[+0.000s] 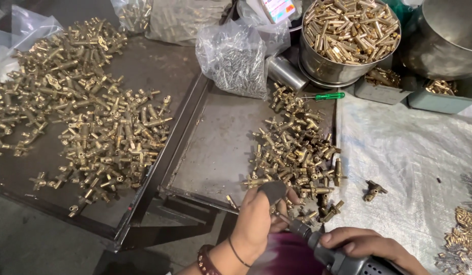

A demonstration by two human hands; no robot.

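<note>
Brass valve fitting (256,181) sits pinched at the tips of our left hand (259,216), low in the middle of the view, just at the near edge of a pile of similar brass fittings (297,147). We see the left hand closed around it, the thumb covered by a dark fingertip cap (272,191), and a beaded bracelet (205,260) on the wrist. Our right hand (370,244) lies just to the right and slightly lower, wrapped shut around the grey body of a powered screwdriver (342,259). Its slim bit (287,220) points up and left toward the left hand, ending just beside the fingers; we cannot tell if it touches the fitting.

The pile rests on a shallow metal tray (215,147). To the left, well apart from both hands, a larger spread of brass fittings (88,117) covers a dark table (144,66). Beyond the tray we see a clear plastic bag of small silver parts (233,58), a green-handled screwdriver (327,95), and a steel bowl (332,69) heaped with brass rods. To the right, 1 lone brass fitting (373,190) lies on a white woven sheet (404,147), near the right hand but apart from it.
</note>
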